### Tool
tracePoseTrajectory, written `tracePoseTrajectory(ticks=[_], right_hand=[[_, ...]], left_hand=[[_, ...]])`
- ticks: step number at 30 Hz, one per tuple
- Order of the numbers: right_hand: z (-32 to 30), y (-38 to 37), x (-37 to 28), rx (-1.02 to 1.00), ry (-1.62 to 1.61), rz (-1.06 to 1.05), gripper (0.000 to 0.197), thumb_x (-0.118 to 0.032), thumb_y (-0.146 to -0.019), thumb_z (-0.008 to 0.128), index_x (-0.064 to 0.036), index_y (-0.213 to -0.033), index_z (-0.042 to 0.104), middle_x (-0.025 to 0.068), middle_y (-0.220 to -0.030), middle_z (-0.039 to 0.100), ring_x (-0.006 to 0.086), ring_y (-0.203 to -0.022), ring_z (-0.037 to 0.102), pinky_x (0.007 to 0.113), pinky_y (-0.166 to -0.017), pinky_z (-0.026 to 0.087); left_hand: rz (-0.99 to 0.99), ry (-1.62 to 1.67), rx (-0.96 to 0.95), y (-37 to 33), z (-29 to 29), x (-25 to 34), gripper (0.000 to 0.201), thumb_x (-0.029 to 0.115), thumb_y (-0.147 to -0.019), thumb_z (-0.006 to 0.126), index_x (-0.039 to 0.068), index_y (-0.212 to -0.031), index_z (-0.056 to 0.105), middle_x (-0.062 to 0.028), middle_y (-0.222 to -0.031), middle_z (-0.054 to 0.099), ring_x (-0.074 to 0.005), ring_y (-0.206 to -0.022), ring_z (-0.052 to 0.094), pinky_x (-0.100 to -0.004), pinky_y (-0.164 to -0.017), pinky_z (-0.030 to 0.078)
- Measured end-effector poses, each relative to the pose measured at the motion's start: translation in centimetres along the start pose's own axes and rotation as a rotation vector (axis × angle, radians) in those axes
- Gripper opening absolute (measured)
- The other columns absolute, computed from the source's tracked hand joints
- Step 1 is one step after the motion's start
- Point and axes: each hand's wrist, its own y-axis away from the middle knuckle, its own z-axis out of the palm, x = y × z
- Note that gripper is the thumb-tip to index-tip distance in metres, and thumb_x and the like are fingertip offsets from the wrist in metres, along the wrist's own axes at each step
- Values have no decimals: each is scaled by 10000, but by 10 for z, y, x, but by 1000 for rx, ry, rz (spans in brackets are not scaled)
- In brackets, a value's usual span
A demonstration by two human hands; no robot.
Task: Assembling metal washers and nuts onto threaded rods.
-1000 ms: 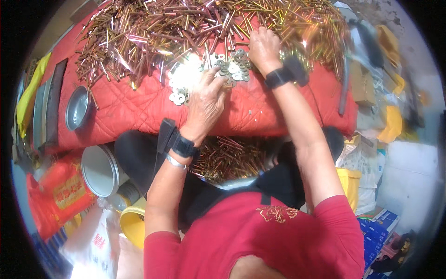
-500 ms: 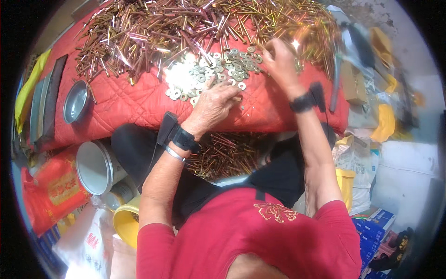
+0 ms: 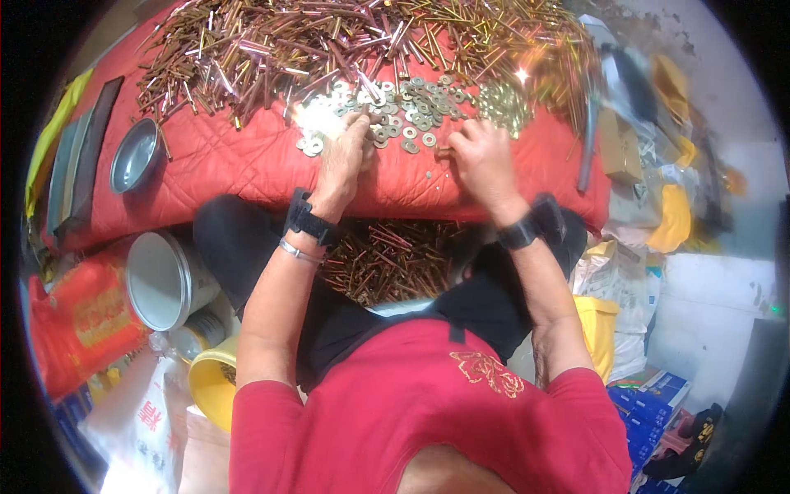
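Observation:
A loose pile of flat metal washers (image 3: 415, 111) lies on a red quilted cloth (image 3: 239, 177). My left hand (image 3: 350, 152) is at the near side of this pile, its fingers drawn together; what they hold, if anything, is too small to tell. To its right my right hand (image 3: 483, 160) is closed in a pinch just above the cloth. A small brownish metal piece shows at its fingertips, its kind unclear. Small shiny gold pieces (image 3: 506, 107) lie just beyond that hand. Behind everything spreads a big heap of thin gold and purplish metal rods (image 3: 329, 41).
A metal bowl (image 3: 136, 156) stands at the cloth's left. Below the cloth's edge, between my legs, more rods (image 3: 387, 263) lie heaped. A white bucket (image 3: 160, 280) and a yellow bucket (image 3: 211, 387) are at lower left. Blue boxes (image 3: 650, 412) sit at lower right.
My right hand has come back from the gold pieces toward me and slightly left. My left hand has moved left and away from me, into the washers' near edge.

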Motion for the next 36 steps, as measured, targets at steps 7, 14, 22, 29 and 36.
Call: tracePoseTrajectory(ticks=[7,14,22,29,36], right_hand=[[-15,2,-6,205,-544,396,113,61,-747,582,3,-832,535,111,-785,538,290,-701,571,349,-626,483],[-15,20,-2,-213,-420,347,100,-135,-849,588,-86,-926,629,155,-825,662,333,-768,650,414,-660,512],[-2,-2,-1,-225,-295,180,147,-215,-874,570,-116,-933,662,149,-822,668,343,-765,648,442,-657,510],[-6,-62,-8,-598,5,24,146,-164,-772,588,-101,-847,696,149,-848,678,353,-816,657,460,-715,518],[5,-80,6,-780,-97,-63,218,-165,-802,575,-111,-980,689,172,-969,674,342,-905,650,444,-783,514]], left_hand=[[84,7,23,5,7,-8,224,160,-895,614,-6,-1044,631,-18,-775,603,-63,-613,552,-206,-496,426],[68,-134,-29,7,0,-6,237,194,-887,661,15,-1042,650,9,-791,599,-56,-627,535,-191,-561,439],[65,-110,-24,4,0,-8,254,186,-888,656,1,-1061,642,0,-802,609,-63,-634,554,-178,-533,413],[116,124,-22,2,-2,-11,207,122,-883,645,-14,-1038,632,-59,-897,663,-101,-762,611,-219,-645,488],[22,310,-95,-2,-8,-13,338,154,-933,575,-13,-1221,517,-133,-1174,622,-226,-1085,610,-318,-907,491]])
